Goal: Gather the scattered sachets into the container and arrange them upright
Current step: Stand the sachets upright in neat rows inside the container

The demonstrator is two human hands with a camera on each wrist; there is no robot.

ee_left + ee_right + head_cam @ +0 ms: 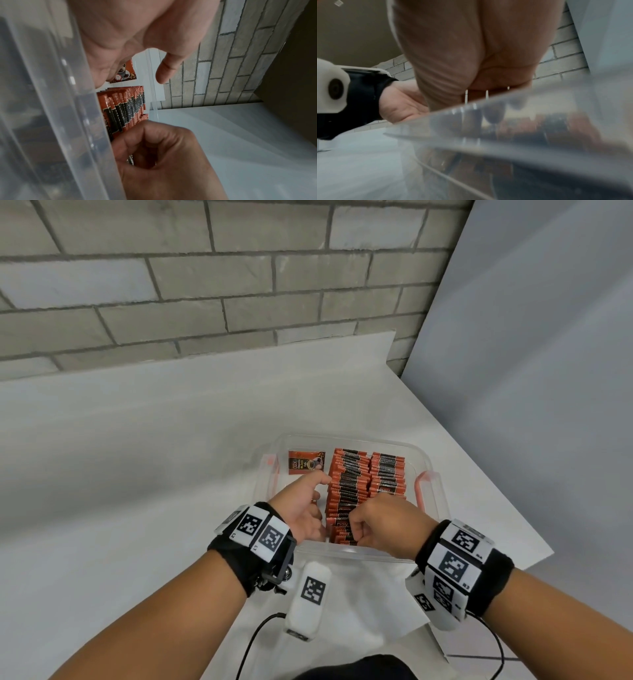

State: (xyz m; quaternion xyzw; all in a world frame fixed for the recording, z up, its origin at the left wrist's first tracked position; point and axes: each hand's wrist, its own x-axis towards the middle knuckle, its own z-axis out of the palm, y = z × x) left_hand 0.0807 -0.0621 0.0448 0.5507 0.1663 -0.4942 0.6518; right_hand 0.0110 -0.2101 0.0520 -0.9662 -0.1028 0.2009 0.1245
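Note:
A clear plastic container [433, 510] stands on the white table and holds two rows of upright orange-and-black sachets [352, 477]. One more sachet [306, 462] lies flat in the container's far left corner. My left hand [320, 498] is inside the container, on the left of the middle row, fingers relaxed and thumb against the row's side. My right hand [356, 529] is curled at the near end of that row and pinches sachets there. The left wrist view shows the row [123, 108], the flat sachet [127, 73] and the right hand [154, 155] pinching a sachet edge [130, 159].
Orange latches [423, 487] sit on the container's sides. A brick wall [205, 285] runs behind the table and a grey panel [531, 371] stands at the right. The table's edge [513, 508] runs close to the container's right. The right wrist view is mostly palm [471, 54] and blurred container wall [522, 128].

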